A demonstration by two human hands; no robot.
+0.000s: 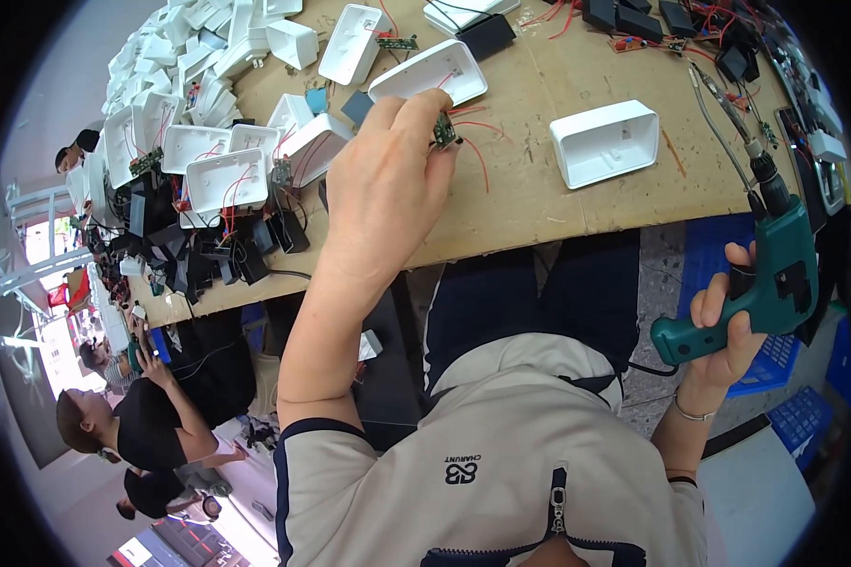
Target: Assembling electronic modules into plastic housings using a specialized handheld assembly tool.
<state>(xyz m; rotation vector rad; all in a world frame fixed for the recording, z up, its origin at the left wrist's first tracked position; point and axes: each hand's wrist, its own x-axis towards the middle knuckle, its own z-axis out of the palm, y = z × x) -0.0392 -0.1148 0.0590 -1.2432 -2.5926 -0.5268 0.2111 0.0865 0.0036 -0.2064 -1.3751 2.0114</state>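
Observation:
My left hand is closed, pinching a small green circuit board between thumb and fingers. Thin red wires trail from around it over the table. Just beyond those fingers lies a white plastic housing, open side up, with a red wire inside. In my right hand is a green soldering gun, its fingers wrapped round the handle. The gun's tip and a thin metal feed tube point toward the far right of the table. An open white plastic box stands between the two hands, apart from both.
A large pile of white housings fills the far left. Below it, black parts and wired boards crowd the table edge. More black blocks and red wires lie far right. Blue crates stand beside me; other people work at left.

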